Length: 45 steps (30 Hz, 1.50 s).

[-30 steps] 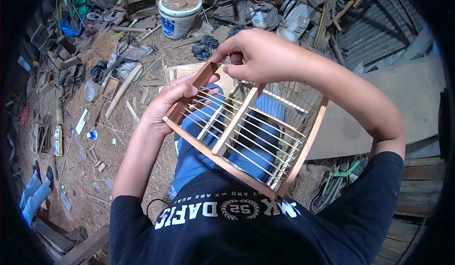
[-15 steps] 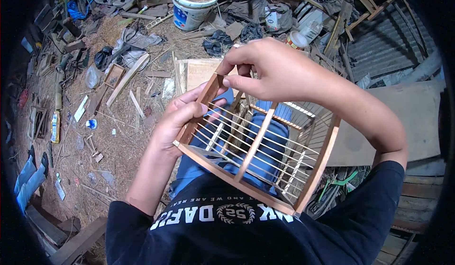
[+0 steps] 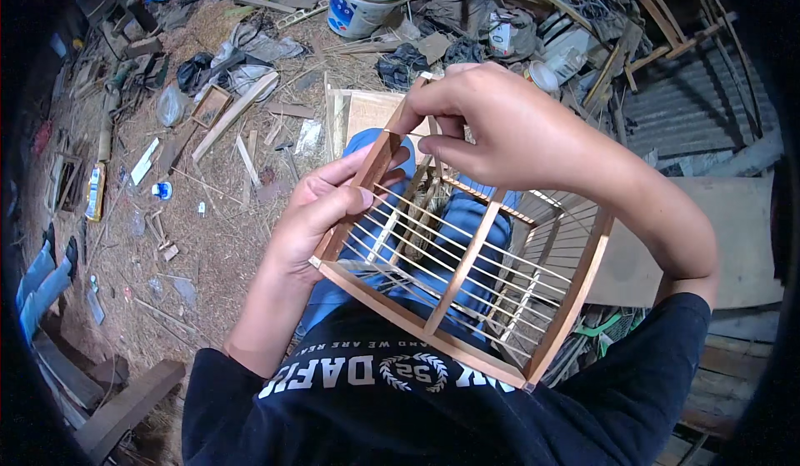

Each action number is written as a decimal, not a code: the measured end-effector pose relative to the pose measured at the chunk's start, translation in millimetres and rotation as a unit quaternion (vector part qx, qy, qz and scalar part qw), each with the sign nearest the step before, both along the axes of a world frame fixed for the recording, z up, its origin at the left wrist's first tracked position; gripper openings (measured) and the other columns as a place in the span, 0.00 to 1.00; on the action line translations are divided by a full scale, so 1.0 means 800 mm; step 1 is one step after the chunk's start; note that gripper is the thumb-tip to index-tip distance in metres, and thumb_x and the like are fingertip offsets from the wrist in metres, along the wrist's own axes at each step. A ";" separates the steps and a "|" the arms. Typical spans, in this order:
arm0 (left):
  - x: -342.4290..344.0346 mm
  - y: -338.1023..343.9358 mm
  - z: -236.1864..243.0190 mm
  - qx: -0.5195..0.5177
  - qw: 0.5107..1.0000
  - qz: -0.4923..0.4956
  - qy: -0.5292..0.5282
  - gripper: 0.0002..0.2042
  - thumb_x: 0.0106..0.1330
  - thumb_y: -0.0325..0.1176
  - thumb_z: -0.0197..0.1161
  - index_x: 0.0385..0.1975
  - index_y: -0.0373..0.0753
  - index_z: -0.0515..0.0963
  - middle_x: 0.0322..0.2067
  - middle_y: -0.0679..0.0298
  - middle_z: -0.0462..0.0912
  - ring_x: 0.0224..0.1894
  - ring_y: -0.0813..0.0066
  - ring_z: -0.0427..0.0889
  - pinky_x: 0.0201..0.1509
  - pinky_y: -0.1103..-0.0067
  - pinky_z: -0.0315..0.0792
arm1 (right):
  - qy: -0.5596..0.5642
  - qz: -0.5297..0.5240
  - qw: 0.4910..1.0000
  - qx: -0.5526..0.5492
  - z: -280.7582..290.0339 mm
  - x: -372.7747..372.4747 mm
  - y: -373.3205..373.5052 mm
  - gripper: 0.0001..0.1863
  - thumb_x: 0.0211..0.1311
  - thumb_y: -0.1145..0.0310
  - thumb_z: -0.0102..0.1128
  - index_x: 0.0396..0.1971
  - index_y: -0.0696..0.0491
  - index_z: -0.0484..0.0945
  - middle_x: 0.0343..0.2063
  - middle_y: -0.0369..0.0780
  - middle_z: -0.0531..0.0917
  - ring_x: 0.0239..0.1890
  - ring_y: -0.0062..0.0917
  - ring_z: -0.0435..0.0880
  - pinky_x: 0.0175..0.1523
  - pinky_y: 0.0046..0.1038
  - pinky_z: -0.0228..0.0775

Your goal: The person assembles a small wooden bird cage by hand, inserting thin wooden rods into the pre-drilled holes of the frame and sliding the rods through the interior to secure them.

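A wooden birdcage (image 3: 463, 264) with thin pale bars rests tilted over my lap. My left hand (image 3: 310, 212) is closed around its left wooden side, thumb on the near face and fingers behind. From above, my right hand (image 3: 500, 129) bends over the upper end of that same side. Its index finger presses on the wood, the thumb is slightly apart from it, and the other fingers are curled and partly hidden. Whether a small piece sits between those fingertips cannot be made out.
Beyond my knees lies a pale wooden board (image 3: 375, 112). A white bucket (image 3: 367, 4) stands at the back. Wood offcuts (image 3: 237, 116) and litter cover the dirt floor on the left. A large flat sheet (image 3: 708, 241) lies at right, near corrugated metal (image 3: 692, 116).
The cage and both hands sit slightly farther right in the picture, and the background has shifted too. My right thumb has moved a little away from the cage's wooden side.
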<state>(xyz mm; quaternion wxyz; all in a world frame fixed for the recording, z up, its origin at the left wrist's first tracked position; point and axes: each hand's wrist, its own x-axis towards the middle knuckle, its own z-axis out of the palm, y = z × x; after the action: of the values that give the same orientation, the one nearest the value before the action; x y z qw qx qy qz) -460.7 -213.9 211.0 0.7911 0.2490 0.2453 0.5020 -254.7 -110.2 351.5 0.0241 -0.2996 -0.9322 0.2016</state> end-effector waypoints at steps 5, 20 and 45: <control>-0.001 0.004 -0.008 -0.001 1.000 0.015 -0.018 0.31 0.66 0.22 0.59 0.73 0.26 0.70 0.66 0.49 0.80 0.67 0.64 0.82 0.72 0.72 0.76 | -0.032 0.028 0.999 -0.022 -0.005 -0.007 0.010 0.14 0.61 0.75 0.71 0.48 0.54 0.89 0.38 0.43 0.91 0.42 0.38 0.88 0.51 0.38 0.79; 0.000 0.002 -0.004 -0.005 1.000 0.008 -0.016 0.32 0.64 0.21 0.59 0.72 0.26 0.70 0.66 0.52 0.80 0.67 0.65 0.81 0.71 0.74 0.76 | -0.015 0.101 0.993 -0.066 -0.012 -0.006 0.023 0.13 0.61 0.77 0.71 0.46 0.55 0.90 0.44 0.43 0.91 0.50 0.39 0.87 0.58 0.41 0.79; 0.005 0.005 -0.013 -0.010 1.000 0.024 -0.014 0.31 0.66 0.22 0.59 0.73 0.25 0.69 0.66 0.53 0.81 0.65 0.69 0.83 0.68 0.75 0.80 | 0.000 0.108 0.994 -0.004 -0.026 0.003 0.033 0.13 0.58 0.76 0.63 0.42 0.57 0.90 0.30 0.52 0.88 0.33 0.46 0.88 0.43 0.44 0.79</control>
<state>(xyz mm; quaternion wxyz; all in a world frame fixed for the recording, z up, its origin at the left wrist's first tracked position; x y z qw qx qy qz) -456.4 -209.6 200.9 0.7847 0.2285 0.2453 0.5214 -252.4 -83.8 330.7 0.0011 -0.1977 -0.9583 0.2065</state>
